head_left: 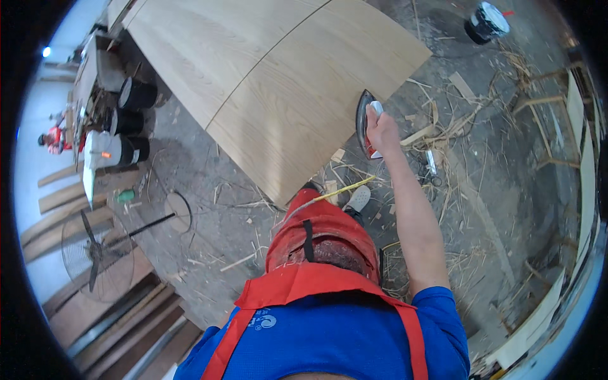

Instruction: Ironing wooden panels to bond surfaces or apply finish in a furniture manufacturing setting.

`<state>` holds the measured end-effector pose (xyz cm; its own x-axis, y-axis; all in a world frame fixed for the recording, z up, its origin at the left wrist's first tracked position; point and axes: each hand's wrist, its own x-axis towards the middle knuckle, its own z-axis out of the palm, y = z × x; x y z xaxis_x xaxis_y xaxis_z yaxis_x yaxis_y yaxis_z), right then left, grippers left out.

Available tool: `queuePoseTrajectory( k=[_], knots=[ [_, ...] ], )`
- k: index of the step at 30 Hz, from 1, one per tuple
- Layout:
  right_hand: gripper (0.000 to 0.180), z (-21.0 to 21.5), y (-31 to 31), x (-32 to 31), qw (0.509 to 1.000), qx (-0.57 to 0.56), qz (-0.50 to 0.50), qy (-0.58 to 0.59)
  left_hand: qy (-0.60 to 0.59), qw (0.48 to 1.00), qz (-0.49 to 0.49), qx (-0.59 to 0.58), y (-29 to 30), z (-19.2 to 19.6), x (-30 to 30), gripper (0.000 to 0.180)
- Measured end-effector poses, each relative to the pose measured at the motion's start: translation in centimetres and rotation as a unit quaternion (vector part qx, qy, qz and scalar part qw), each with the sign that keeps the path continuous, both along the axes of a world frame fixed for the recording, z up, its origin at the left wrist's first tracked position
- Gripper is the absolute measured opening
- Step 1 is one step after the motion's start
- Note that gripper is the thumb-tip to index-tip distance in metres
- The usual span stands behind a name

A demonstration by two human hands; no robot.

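Observation:
My right hand (384,134) is closed around the handle of a clothes iron (362,121) with a dark soleplate and a white and red body. The iron is at the right edge of a large light wood-veneer panel (304,95), its pointed tip toward the far side. Whether its sole touches the panel edge cannot be made out. A dark seam line (253,68) crosses the panel. My right arm reaches forward from a blue sleeve. My left hand is out of sight. A yellow strip or cord (345,189) runs beside my red apron (316,278).
Wood strips and shavings (453,130) litter the concrete floor. A bucket (487,23) stands far right; several more buckets (137,94) stand left. Nearer are a pedestal fan (96,251) and stacked boards (136,326). Wooden frames (554,101) line the right. A person in red (54,140) is far left.

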<state>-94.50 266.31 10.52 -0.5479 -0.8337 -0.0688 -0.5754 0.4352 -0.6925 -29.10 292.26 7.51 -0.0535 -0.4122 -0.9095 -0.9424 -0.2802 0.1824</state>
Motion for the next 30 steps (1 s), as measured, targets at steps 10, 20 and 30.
queuePoseTrajectory(
  k=[10,20,30],
  knots=[
    [0.057,2.4,2.5,2.5,0.963,0.046,0.258,-0.063,0.065,0.981,0.182,-0.035,4.0,-9.1,-12.4,0.046],
    [0.052,1.4,-4.9,-12.8,0.979,-0.001,0.202,-0.015,0.123,0.989,-0.067,-0.054,-14.5,-5.7,-34.4,0.038],
    [0.061,3.1,-12.6,-25.0,0.977,0.040,0.206,0.029,0.102,0.985,-0.018,-0.136,-20.0,0.1,-44.3,0.028]
  ],
)
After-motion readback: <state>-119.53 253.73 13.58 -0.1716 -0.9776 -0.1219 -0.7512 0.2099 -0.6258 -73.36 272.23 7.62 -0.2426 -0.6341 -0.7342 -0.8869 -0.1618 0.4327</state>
